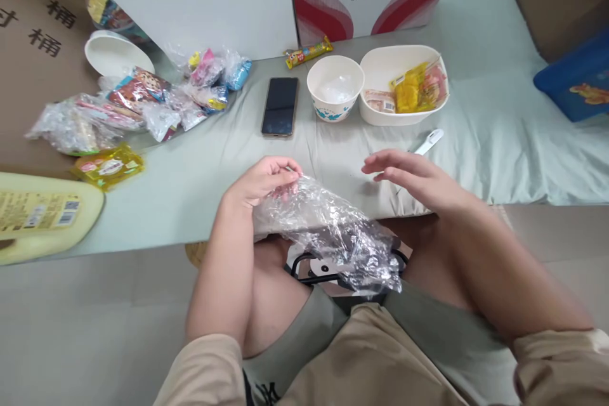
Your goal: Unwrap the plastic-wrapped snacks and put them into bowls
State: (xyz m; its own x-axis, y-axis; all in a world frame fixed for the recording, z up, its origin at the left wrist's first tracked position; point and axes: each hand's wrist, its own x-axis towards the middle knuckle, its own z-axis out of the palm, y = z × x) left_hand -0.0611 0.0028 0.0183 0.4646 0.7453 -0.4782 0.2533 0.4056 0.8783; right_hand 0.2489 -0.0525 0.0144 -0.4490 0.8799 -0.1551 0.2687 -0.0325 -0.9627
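Observation:
Pinched in my left hand is the upper corner of a crumpled clear plastic bag, which hangs over the cloth's front edge toward my lap. My right hand hovers to the right of the bag, fingers apart, holding nothing. Partly behind that hand lies a white-handled utility knife. Beyond my hands stand a paper cup with clear plastic inside and a white oval tub holding several small packets. A dark phone lies left of the cup.
Wrapped snacks are heaped at the left beside a yellow packet and a pale yellow bottle. An empty white bowl leans behind them. A yellow snack stick lies before a red-and-white carton. A blue container is at right.

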